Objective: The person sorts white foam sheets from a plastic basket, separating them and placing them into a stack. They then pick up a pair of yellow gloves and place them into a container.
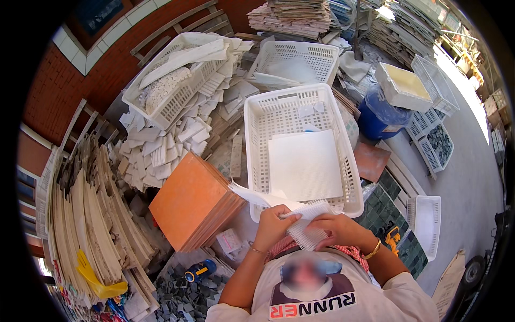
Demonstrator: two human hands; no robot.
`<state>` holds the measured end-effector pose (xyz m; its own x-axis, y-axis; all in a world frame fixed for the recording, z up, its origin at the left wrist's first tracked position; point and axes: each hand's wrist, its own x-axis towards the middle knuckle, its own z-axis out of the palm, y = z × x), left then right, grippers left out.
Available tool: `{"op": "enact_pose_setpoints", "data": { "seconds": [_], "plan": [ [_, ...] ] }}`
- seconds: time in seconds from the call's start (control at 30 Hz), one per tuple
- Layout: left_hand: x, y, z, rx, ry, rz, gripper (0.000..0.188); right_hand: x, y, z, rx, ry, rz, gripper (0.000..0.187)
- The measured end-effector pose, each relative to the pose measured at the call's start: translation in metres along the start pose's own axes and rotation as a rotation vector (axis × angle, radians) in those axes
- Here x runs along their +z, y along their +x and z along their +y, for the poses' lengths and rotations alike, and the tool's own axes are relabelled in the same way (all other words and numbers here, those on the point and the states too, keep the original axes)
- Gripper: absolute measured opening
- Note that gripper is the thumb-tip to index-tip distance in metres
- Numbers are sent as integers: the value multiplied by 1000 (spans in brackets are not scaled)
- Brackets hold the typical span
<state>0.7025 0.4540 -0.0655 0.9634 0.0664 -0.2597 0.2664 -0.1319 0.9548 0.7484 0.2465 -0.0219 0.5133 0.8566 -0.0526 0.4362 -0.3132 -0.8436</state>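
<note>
Close to my body I hold a white mesh sheet (pixel 304 236), its lower part hanging between my hands and a strip running out to the left. My left hand (pixel 274 228) is closed on it, thumb pressed on top. My right hand (pixel 343 231) grips its right side with bent fingers, some of them hidden behind the mesh. Just beyond my hands stands a white plastic crate (pixel 250 139). Inside lies a stack of square white sheets (pixel 306 163); small pale pieces (pixel 311 109) sit at the crate's far end.
Left of the crate is a stack of orange tiles (pixel 188 201). Behind it, white offcuts (pixel 166 147) lie heaped around another crate (pixel 155 115). A blue drum (pixel 378 115) bears a foam box (pixel 402 86). Dark chips (pixel 188 295) and a blue-yellow tool (pixel 200 270) lie lower left.
</note>
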Motion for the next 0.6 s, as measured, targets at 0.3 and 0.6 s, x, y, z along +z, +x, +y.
{"op": "enact_pose_setpoints", "data": {
  "seconds": [0.3,0.6],
  "plan": [
    [-2,-2,1,-8,7,-13,20,1,-2,7,-22,-19,20,33],
    [0,-1,1,-18,7,-26,21,12,-3,10,-77,-155,289,10]
  ]
}}
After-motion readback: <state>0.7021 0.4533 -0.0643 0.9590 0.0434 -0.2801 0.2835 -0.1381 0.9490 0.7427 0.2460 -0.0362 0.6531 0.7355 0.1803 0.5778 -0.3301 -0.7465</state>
